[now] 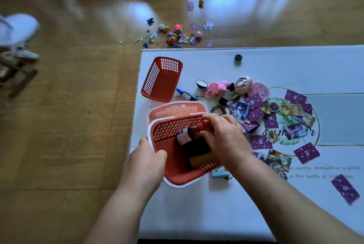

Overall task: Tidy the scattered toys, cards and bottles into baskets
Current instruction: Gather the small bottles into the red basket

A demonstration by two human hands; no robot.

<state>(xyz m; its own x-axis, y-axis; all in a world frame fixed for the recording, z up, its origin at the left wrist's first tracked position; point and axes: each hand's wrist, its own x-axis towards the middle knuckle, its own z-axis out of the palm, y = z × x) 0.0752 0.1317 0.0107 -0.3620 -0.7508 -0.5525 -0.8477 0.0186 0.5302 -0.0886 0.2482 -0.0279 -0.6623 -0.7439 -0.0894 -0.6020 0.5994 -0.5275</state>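
Observation:
My left hand grips the near left rim of a red basket with a white rim, tilted on the white mat. Inside this basket my right hand holds a dark brown bottle with a white label. Another bottle lies lower in the same basket. A pink basket stands right behind it, and a red basket lies further back. Purple cards, a blue tube, a small dark bottle and pink toys are scattered to the right.
Small toys and cards lie on the wooden floor beyond the mat's far edge. A black cap sits near the mat's back. White shoes are at the far left. A small light-blue item lies by the basket.

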